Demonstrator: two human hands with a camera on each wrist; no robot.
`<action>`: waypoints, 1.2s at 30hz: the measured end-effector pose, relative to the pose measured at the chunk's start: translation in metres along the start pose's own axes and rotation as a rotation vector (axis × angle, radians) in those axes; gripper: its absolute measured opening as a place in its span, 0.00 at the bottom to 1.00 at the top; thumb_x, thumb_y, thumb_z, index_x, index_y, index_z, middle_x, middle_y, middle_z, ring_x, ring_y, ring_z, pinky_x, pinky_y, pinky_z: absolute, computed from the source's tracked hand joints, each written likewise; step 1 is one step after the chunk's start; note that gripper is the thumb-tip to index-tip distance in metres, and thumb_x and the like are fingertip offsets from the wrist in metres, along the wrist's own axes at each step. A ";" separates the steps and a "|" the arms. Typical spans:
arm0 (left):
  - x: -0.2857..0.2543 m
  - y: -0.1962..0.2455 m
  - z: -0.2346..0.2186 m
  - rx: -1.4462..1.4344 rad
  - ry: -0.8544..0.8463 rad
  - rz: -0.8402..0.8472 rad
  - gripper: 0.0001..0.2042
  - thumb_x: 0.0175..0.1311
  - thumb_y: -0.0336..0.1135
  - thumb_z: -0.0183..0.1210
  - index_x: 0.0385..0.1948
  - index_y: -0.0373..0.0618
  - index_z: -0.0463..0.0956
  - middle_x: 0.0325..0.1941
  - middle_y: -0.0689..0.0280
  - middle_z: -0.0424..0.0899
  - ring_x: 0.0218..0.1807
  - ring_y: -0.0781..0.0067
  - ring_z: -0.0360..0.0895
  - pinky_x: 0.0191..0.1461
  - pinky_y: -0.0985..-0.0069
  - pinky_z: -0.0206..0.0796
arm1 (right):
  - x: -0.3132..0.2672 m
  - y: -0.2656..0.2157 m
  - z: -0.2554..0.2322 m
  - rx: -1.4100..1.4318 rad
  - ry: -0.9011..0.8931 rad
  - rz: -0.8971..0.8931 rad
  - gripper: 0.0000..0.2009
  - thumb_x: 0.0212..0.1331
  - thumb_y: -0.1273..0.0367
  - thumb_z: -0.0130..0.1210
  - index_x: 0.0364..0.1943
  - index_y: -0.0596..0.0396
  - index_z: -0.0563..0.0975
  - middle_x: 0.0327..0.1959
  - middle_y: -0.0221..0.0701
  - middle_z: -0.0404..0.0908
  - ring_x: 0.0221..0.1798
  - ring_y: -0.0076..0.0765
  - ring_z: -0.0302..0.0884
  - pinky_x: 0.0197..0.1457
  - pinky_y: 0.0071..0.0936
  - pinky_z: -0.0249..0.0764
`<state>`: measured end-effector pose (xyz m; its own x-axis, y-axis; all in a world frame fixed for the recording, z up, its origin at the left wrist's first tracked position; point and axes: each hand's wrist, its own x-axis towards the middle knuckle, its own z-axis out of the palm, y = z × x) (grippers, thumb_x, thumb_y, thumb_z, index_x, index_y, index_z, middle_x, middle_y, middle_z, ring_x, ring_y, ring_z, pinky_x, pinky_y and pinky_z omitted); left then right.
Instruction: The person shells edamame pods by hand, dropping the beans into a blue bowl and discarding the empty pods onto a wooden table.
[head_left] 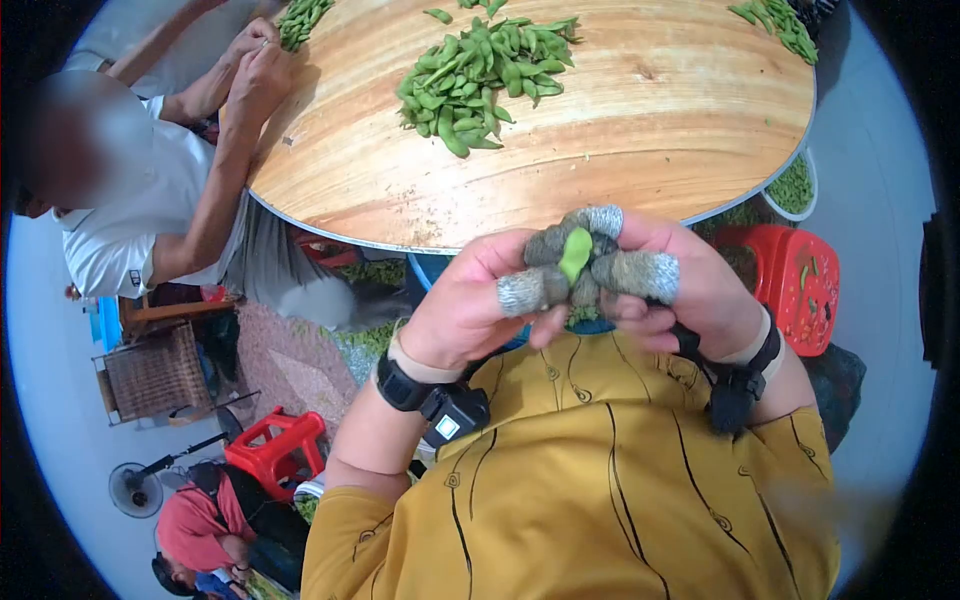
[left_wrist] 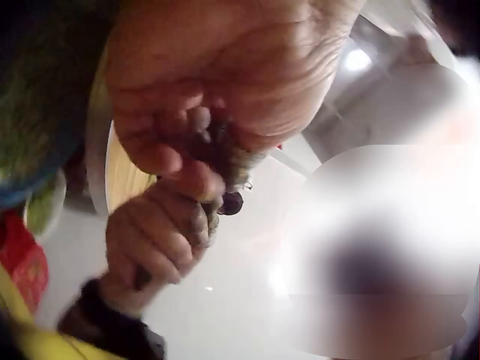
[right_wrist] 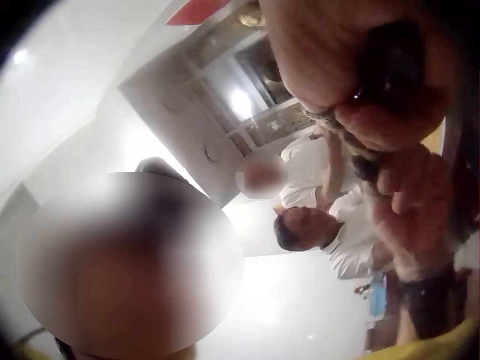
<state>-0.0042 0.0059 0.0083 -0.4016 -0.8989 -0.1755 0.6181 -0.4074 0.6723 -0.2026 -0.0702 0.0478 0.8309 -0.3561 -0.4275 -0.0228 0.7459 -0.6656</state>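
Note:
A single green soybean pod is held up between both hands, in front of the near table edge. My left hand pinches it from the left, its thumb wrapped in grey-white tape. From the other side my right hand grips it, with similar wraps on thumb and forefinger. Fingers of the two hands meet around the pod and cover its lower end. In the right wrist view a dark, shiny object sits in the curl of the right hand; I cannot tell its kind. Both wrist views hide the pod.
A heap of pods lies on the wooden table. At the left, another person works with pods at the edge. A red stool and a bucket of green beans stand at right. Another red stool is lower left.

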 end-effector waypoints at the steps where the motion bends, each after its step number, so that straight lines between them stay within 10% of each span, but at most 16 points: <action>1: -0.001 0.002 -0.002 0.265 0.121 0.015 0.10 0.63 0.31 0.56 0.43 0.37 0.74 0.34 0.66 0.79 0.28 0.77 0.74 0.31 0.80 0.66 | 0.001 0.000 -0.002 -0.096 0.057 -0.024 0.16 0.63 0.69 0.47 0.55 0.54 0.70 0.19 0.20 0.66 0.14 0.11 0.55 0.13 0.12 0.54; 3: -0.001 0.002 0.004 0.439 0.238 0.067 0.11 0.59 0.30 0.60 0.41 0.38 0.74 0.31 0.63 0.80 0.27 0.70 0.76 0.31 0.75 0.68 | 0.004 0.001 -0.003 -0.172 0.103 -0.021 0.16 0.63 0.69 0.48 0.55 0.54 0.71 0.19 0.20 0.67 0.15 0.11 0.57 0.14 0.12 0.56; 6: -0.002 0.000 0.007 1.790 0.324 0.481 0.11 0.45 0.29 0.65 0.30 0.39 0.75 0.24 0.59 0.75 0.25 0.60 0.75 0.27 0.73 0.66 | 0.010 0.008 -0.002 -0.289 0.133 -0.037 0.16 0.64 0.69 0.48 0.55 0.53 0.71 0.20 0.20 0.68 0.15 0.11 0.58 0.14 0.12 0.59; 9: 0.000 -0.007 0.011 2.034 0.430 0.536 0.13 0.38 0.26 0.64 0.29 0.41 0.72 0.24 0.58 0.73 0.29 0.56 0.76 0.30 0.66 0.67 | 0.010 0.007 -0.002 -0.328 0.123 -0.056 0.12 0.64 0.70 0.44 0.48 0.53 0.73 0.22 0.20 0.69 0.18 0.12 0.64 0.17 0.14 0.66; 11: 0.000 -0.007 0.008 2.019 0.401 0.554 0.12 0.42 0.25 0.63 0.30 0.39 0.72 0.23 0.57 0.73 0.26 0.57 0.72 0.28 0.68 0.65 | 0.009 0.009 -0.005 -0.361 0.147 -0.067 0.13 0.63 0.71 0.44 0.50 0.54 0.73 0.22 0.21 0.71 0.18 0.12 0.64 0.17 0.14 0.66; 16: 0.000 -0.010 0.007 0.523 0.360 0.060 0.11 0.67 0.38 0.51 0.35 0.37 0.74 0.22 0.67 0.72 0.21 0.77 0.64 0.24 0.78 0.56 | 0.007 0.014 -0.008 -0.367 0.148 -0.120 0.15 0.64 0.70 0.46 0.53 0.53 0.73 0.22 0.21 0.70 0.17 0.12 0.63 0.16 0.13 0.63; 20: -0.004 -0.006 -0.003 -0.160 0.116 -0.085 0.11 0.67 0.34 0.50 0.44 0.36 0.73 0.29 0.63 0.77 0.24 0.79 0.70 0.28 0.83 0.60 | -0.002 0.009 -0.010 -0.207 0.095 -0.048 0.15 0.65 0.68 0.47 0.55 0.51 0.73 0.21 0.20 0.69 0.16 0.11 0.60 0.15 0.12 0.58; 25: -0.004 0.001 0.007 0.316 0.354 0.013 0.11 0.68 0.29 0.47 0.47 0.35 0.72 0.29 0.64 0.79 0.27 0.78 0.75 0.34 0.81 0.70 | -0.012 0.022 -0.026 -0.079 0.065 -0.036 0.15 0.65 0.68 0.47 0.56 0.50 0.72 0.21 0.19 0.69 0.15 0.10 0.58 0.15 0.12 0.57; 33: 0.002 -0.007 0.015 0.325 0.437 0.050 0.12 0.67 0.26 0.46 0.49 0.35 0.73 0.29 0.68 0.79 0.29 0.83 0.74 0.35 0.84 0.68 | -0.011 0.026 -0.036 -0.466 0.245 -0.107 0.15 0.62 0.72 0.47 0.53 0.55 0.73 0.23 0.23 0.73 0.19 0.16 0.67 0.21 0.15 0.65; 35: 0.000 -0.005 0.015 0.528 0.379 -0.061 0.12 0.65 0.25 0.46 0.47 0.35 0.75 0.30 0.70 0.78 0.29 0.85 0.73 0.35 0.85 0.67 | -0.005 0.035 -0.042 -0.977 0.480 -0.687 0.14 0.59 0.73 0.51 0.49 0.59 0.74 0.26 0.27 0.76 0.28 0.23 0.75 0.32 0.21 0.72; 36: 0.000 -0.006 0.015 0.598 0.337 -0.110 0.11 0.67 0.28 0.49 0.46 0.35 0.75 0.30 0.73 0.76 0.29 0.87 0.70 0.34 0.87 0.64 | -0.006 0.030 -0.036 -0.991 0.490 -0.698 0.12 0.55 0.73 0.55 0.44 0.59 0.75 0.29 0.32 0.79 0.34 0.30 0.78 0.40 0.26 0.73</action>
<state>-0.0180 0.0109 0.0154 -0.1490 -0.8979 -0.4142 0.0686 -0.4273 0.9015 -0.2277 -0.0660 0.0084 0.5515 -0.8203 0.1514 -0.2437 -0.3321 -0.9112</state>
